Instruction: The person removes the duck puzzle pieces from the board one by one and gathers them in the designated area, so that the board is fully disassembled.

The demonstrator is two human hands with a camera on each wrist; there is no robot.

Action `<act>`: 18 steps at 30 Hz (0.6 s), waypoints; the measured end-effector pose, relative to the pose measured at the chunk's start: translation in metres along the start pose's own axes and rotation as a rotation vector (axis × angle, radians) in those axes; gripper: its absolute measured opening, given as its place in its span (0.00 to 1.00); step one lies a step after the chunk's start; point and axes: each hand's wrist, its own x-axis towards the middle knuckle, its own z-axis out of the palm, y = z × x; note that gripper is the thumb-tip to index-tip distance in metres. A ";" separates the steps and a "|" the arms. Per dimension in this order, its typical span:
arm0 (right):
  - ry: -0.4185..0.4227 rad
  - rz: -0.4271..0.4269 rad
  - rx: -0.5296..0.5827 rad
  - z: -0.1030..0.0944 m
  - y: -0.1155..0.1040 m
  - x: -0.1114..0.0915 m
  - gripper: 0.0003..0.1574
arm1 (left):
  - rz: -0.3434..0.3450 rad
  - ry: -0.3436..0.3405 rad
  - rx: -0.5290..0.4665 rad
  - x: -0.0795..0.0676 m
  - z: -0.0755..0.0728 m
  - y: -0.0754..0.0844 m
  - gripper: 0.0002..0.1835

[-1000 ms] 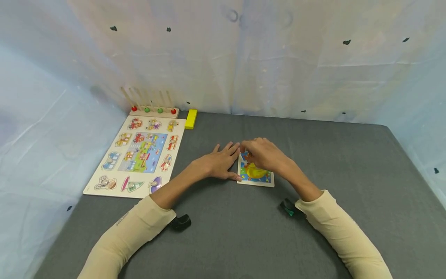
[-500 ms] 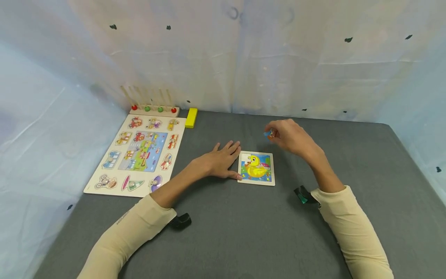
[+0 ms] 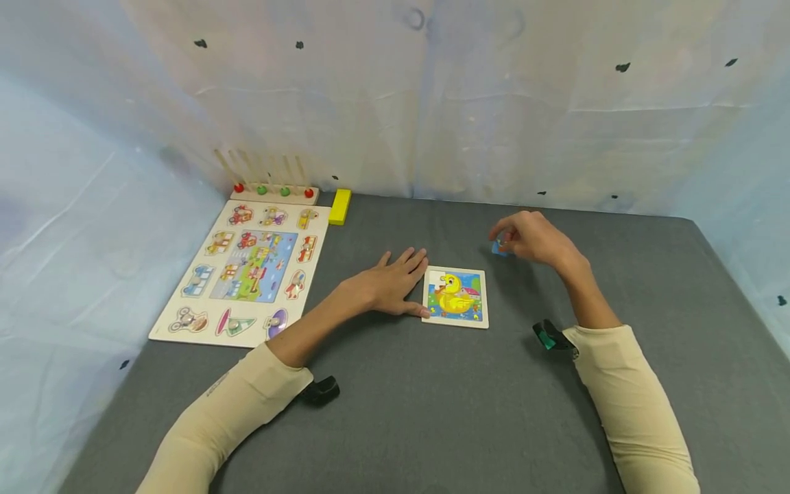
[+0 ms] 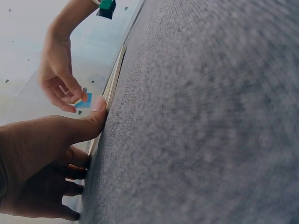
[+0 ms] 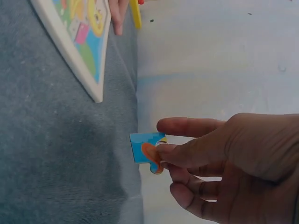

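A small square jigsaw puzzle with a yellow duck (image 3: 455,300) lies in its pale wooden frame on the grey table; its upper left corner shows bare wood. My left hand (image 3: 392,285) rests flat beside the frame, fingers spread, thumb touching the frame's left edge. Right of and beyond the frame, my right hand (image 3: 534,237) pinches a puzzle piece (image 5: 145,148) between thumb and fingers, held above the table. The right wrist view shows the piece as blue with an orange patch. Part of it is hidden by the thumb.
At the left lies a large wooden peg puzzle board (image 3: 162,328) with vehicle and toy shapes. Behind it stands a wooden rack with upright pegs and red and green beads (image 3: 262,190). A yellow block (image 3: 339,207) lies beside them. Pale sheeting (image 3: 494,123) walls the table's back and sides.
My right hand has lifted the piece out of the frame's upper left corner and carried it to the right, away from the frame. The left hand has stayed in place.
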 end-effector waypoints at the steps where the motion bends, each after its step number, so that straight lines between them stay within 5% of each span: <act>1: -0.012 0.006 0.006 0.000 0.001 0.000 0.15 | 0.002 0.001 -0.001 0.000 0.000 0.000 0.58; 13: -0.182 0.212 -0.106 0.006 0.016 0.003 0.14 | 0.002 -0.008 -0.005 0.000 -0.002 0.002 0.58; 18: -0.215 0.228 -0.143 0.005 0.013 0.004 0.19 | 0.001 -0.013 -0.003 0.000 -0.002 0.002 0.58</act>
